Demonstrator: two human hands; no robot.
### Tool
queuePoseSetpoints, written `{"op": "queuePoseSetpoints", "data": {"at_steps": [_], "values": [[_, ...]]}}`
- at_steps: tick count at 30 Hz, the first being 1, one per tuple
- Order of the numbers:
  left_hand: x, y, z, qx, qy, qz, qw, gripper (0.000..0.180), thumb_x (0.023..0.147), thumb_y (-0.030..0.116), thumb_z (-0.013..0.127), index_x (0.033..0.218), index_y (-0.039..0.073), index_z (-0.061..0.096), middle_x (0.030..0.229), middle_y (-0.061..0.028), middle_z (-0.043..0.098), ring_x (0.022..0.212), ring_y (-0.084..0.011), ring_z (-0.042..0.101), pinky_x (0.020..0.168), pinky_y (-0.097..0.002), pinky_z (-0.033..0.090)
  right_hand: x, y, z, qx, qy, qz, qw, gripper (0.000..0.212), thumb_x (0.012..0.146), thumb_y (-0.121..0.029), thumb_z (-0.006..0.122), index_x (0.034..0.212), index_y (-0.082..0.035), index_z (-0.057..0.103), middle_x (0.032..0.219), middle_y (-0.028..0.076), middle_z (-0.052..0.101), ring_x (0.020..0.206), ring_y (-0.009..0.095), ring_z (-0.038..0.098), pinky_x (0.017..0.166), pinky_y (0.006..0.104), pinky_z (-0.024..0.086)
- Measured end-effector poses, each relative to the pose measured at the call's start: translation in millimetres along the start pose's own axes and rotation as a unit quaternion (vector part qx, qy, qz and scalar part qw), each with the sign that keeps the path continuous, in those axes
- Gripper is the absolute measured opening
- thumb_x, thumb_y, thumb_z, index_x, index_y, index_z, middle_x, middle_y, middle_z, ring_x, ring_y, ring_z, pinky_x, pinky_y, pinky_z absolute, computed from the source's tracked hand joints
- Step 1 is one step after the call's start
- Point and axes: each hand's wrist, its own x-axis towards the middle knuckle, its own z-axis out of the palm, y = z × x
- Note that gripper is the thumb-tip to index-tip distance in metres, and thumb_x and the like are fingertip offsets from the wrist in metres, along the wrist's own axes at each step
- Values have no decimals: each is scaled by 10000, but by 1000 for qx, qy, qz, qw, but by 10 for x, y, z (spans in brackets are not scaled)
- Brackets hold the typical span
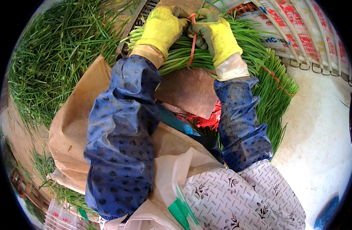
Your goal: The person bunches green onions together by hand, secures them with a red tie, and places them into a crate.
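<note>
A thick bundle of long green chives [203,59] lies crosswise in front of me, with its pale stem ends toward the left. A thin red tie [193,48] circles the bundle. My left hand [162,27], in a yellow glove with dark fingers, is closed at the tie above the bundle. Close beside it, my right hand [220,36] in a matching glove has its fingers bent around the tie's upper part. The fingertips of both hands are partly hidden. Beneath the bundle is a flat brown board [187,90].
A big heap of loose chives [61,50] spreads at the left. Red ties [210,119] lie piled between my forearms. Another bundle with red ties [277,99] rests at the right. Printed white sacking behind curved bars [291,32] stands at the far right. A brown apron [80,126] covers my lap.
</note>
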Motion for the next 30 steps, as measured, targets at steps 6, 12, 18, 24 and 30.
{"op": "queuePoseSetpoints", "data": {"at_steps": [6,12,18,24,30], "values": [[-16,-100,-50,42,17,48,998,216,807,210,645,959,77,724,908,-167,694,863,-320,666,790,-372,511,-21,-91,4,-19,-48,2,999,426,762,-130,670,1158,-39,544,665,47,619,498,114,559,441,249,437],[-2,-105,-38,15,-8,17,1000,223,815,220,633,971,90,725,900,-168,691,864,-324,662,792,-375,508,-48,-93,-22,-15,-74,3,997,468,789,-137,659,1226,-42,521,702,29,616,488,86,514,428,230,394],[-1,-114,-17,-4,-10,29,1000,234,816,201,618,998,99,724,888,-172,691,841,-315,664,784,-360,511,12,4,-3,34,-26,18,999,384,731,-110,692,1101,-65,597,693,73,645,530,145,598,468,261,471],[-54,-145,-122,-39,-39,37,998,275,810,178,621,1044,61,706,931,-144,704,857,-251,669,804,-323,506,88,46,57,15,-11,-19,1000,314,703,-95,708,1011,-83,645,782,115,651,662,231,647,576,315,526],[-50,-71,-172,-213,-89,-82,969,353,854,273,661,1065,-9,686,926,-76,699,853,-122,625,781,-267,497,257,430,74,-222,29,-268,937,296,702,-89,716,992,-92,654,893,142,646,790,301,654,683,364,547]]}}
